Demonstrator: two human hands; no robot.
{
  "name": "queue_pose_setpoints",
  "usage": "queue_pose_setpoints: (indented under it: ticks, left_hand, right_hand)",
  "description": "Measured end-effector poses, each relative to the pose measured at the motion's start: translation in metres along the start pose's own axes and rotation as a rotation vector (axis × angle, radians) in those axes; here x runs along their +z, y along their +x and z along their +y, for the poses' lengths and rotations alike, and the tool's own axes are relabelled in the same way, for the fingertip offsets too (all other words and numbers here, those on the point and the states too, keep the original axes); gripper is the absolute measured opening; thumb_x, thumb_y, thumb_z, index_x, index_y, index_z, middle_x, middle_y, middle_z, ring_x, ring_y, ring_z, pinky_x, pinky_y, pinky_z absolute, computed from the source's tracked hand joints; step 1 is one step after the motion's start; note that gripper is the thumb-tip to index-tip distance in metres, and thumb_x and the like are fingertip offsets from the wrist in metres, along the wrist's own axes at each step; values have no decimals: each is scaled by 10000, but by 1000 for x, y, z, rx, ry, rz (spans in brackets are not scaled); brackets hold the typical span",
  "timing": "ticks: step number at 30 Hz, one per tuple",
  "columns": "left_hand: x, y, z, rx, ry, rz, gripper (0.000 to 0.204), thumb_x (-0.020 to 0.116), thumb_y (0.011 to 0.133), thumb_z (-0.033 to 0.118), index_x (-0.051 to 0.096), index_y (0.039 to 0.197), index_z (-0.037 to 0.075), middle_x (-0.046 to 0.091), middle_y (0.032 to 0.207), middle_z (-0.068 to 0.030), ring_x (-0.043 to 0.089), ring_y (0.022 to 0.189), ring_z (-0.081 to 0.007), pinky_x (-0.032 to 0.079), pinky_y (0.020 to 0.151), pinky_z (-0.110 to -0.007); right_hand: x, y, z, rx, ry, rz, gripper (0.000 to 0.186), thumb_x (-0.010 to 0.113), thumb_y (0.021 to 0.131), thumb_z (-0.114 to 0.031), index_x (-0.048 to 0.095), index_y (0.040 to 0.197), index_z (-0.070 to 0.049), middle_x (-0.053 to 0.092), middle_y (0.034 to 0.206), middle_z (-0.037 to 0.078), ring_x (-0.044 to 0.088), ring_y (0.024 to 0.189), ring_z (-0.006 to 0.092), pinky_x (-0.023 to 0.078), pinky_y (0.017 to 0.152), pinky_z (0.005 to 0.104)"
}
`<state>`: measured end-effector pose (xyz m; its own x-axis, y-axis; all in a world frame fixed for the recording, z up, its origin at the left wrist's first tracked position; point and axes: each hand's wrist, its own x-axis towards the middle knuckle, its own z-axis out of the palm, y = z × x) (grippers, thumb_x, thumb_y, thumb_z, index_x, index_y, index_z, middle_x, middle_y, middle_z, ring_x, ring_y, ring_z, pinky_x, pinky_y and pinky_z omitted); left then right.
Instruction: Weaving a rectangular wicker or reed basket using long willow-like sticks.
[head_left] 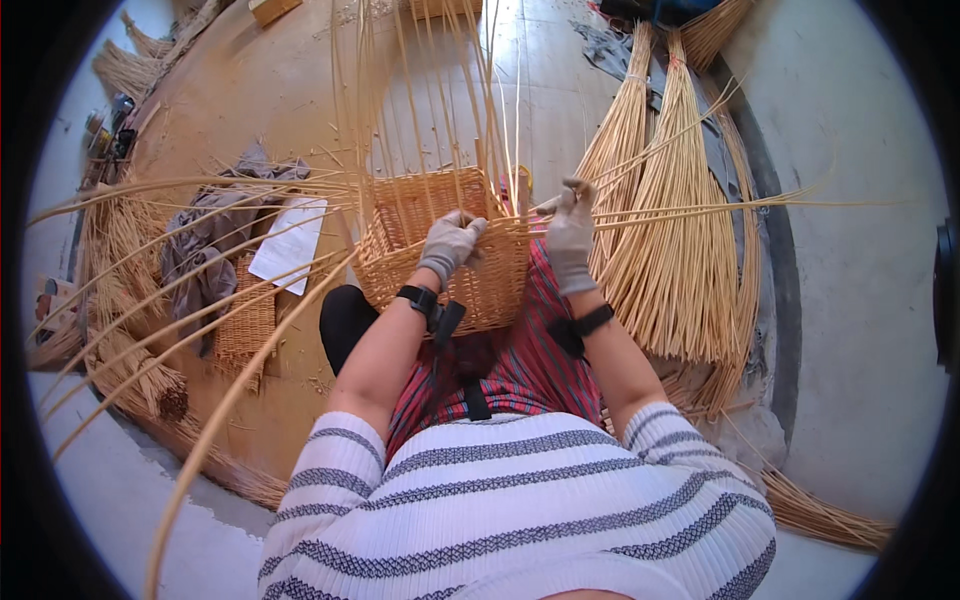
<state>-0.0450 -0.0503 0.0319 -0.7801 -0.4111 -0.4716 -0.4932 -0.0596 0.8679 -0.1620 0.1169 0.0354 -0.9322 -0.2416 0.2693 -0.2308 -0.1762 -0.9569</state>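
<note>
Bracing the woven basket at its near rim — that looks like the left hand's job, curled in its pale glove over the top edge, so the weave has something firm to stay put against. Whether it also pinches a strand under those fingers, I can't tell.

Out to the right, just beside the basket's corner, the right hand is bunched around the long canes, apparently gripping them; the glove hides exactly how many. The basket sits at the near edge of the floor, against the red striped cloth over the lap — a handy support, I'd judge, leaving both hands for the rim.

Look at the poses: left forearm angling up and inward, wrist bent over the edge; right forearm leaning left toward the basket, hand nearly upright, fingertips at the top.

Tall rods rise from the far side, while a thick cane sweeps out to the near left, well away from the fingers. And over on the right, bundled canes lie fanned out beside the worker, probably kept there for easy reach.
</note>
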Motion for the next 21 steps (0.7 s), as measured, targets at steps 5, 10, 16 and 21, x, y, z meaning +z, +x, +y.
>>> queue_pose_setpoints:
  ticks: [5,10,16,21]
  left_hand:
    - [2,23,25,215,388,253,541,798,852,485,666,1140,47,732,864,-109,732,783,-233,558,544,-340]
    - [7,29,27,115,439,324,553,748,906,457,609,1281,75,748,932,-114,690,732,-168,539,596,-297]
    - [-60,-60,-52,184,-154,327,316,659,1000,278,605,1217,54,713,894,-77,648,675,-122,519,572,-289]
    - [-135,-99,-99,48,246,802,413,670,975,355,614,1179,0,699,951,-151,682,884,-317,538,838,-417]
  right_hand:
    - [-10,-26,-3,0,-239,-50,197,501,1031,-20,527,1224,-50,656,850,40,653,739,140,559,706,310]
    - [12,-28,-46,-34,14,-131,139,525,1069,-149,629,1126,-77,723,971,68,710,852,176,574,760,333]
    - [-32,-37,-48,517,-140,-197,342,556,1060,-350,667,1087,-27,720,828,64,685,677,148,558,624,318]
    - [83,-85,-16,290,-143,-669,329,573,1034,-313,656,1171,-26,728,1004,113,695,929,194,539,824,329]
